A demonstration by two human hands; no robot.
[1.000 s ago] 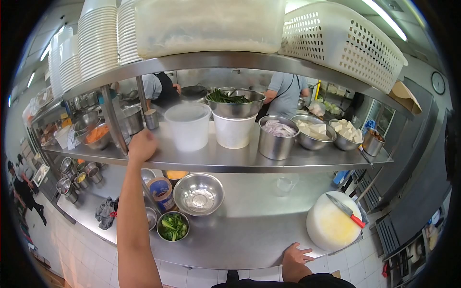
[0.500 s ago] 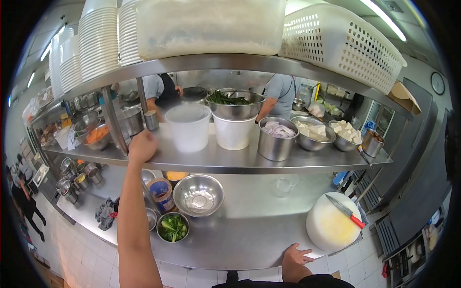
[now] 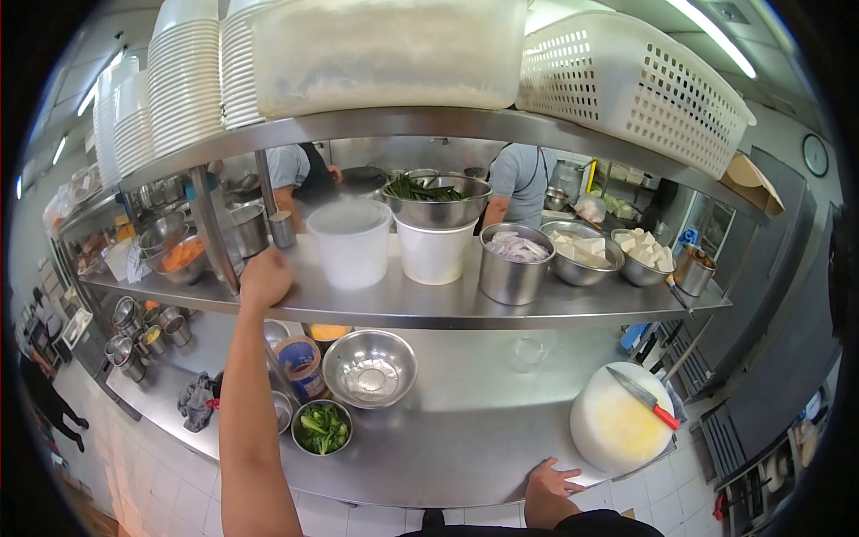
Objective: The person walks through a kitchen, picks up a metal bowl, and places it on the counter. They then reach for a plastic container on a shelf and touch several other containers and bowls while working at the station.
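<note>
My left hand [image 3: 267, 278] rests on the steel shelf [image 3: 429, 315], beside its upright post [image 3: 215, 237]. Its back faces me and the fingers are hidden. A white plastic tub [image 3: 350, 251] stands just to its right. Down at the counter's front edge, my right hand [image 3: 553, 481] lies open with fingers spread on the steel, holding nothing. Near it is a thick round cutting board [image 3: 608, 430], on which a red-handled knife [image 3: 640, 391] lies. Under the shelf sit a steel colander [image 3: 370, 368] and a bowl of green vegetables [image 3: 323, 429].
On the shelf are a bowl of green stalks [image 3: 438, 201] atop a white bucket [image 3: 436, 255], a pot of sliced onion [image 3: 514, 268] and two bowls of white blocks [image 3: 582, 259]. A perforated basket [image 3: 626, 85] stands overhead. Two people work behind the shelf.
The view has shifted very slightly, so the upper shelf sits a little lower in the picture. Both hands stay where they were, and the person at far left has moved slightly.
</note>
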